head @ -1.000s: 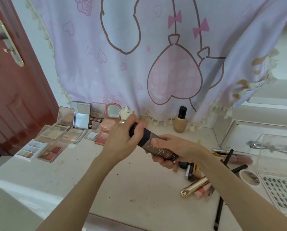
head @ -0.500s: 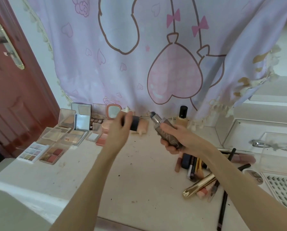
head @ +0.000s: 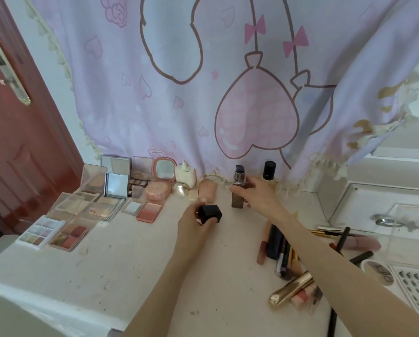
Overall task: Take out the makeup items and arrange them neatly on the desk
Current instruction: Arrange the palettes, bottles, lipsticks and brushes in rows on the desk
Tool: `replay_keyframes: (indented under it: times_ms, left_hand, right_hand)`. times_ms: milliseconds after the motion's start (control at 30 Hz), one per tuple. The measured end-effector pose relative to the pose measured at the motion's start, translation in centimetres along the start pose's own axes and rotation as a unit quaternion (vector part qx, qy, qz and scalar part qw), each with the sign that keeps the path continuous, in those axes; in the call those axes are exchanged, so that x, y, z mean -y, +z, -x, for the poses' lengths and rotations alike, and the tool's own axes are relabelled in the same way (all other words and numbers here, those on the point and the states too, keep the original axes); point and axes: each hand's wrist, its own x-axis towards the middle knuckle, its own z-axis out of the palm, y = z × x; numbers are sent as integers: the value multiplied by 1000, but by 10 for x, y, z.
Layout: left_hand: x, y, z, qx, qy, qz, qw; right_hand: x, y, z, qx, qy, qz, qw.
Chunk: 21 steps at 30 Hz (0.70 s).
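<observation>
A brown pump bottle [head: 237, 195] stands upright at the back of the white desk [head: 135, 263], its cap off and the pump head bare. My right hand [head: 257, 195] grips the bottle's body from the right. My left hand [head: 194, 224] holds the bottle's black square cap [head: 209, 214] low over the desk, left of the bottle. Opened palettes and compacts [head: 94, 203] lie in rows at the back left. A loose heap of lipsticks, pencils and a gold tube [head: 291, 288] lies at the right under my right forearm.
A black-capped foundation bottle [head: 268, 170] stands behind my right hand against the lilac curtain [head: 203, 93]. A peach tube [head: 207, 190] and a small white bottle [head: 185, 176] stand left of the pump bottle. A clear tray [head: 398, 215] and a lash card [head: 415, 288] lie right. A red door [head: 14, 117] stands left.
My left hand pulled the black cap off the bottle and moved it down and left. My right hand carried the bottle back and stood it upright by the curtain.
</observation>
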Motion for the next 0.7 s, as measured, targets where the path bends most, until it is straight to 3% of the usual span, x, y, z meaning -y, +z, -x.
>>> replay_keyframes:
  times_ms: [167,400,700]
  left_hand:
    - [5,8,2,0,11,-8,1000]
    - [9,7,4,7,19,-15,1000]
    - [10,7,3,7,14,-11,1000]
  right_hand:
    - [-9,6,-16,-33,-10,29,999]
    - [-8,12,-33,16,-36,88,995]
    - [-2,21,-48,-57,-41,64,995]
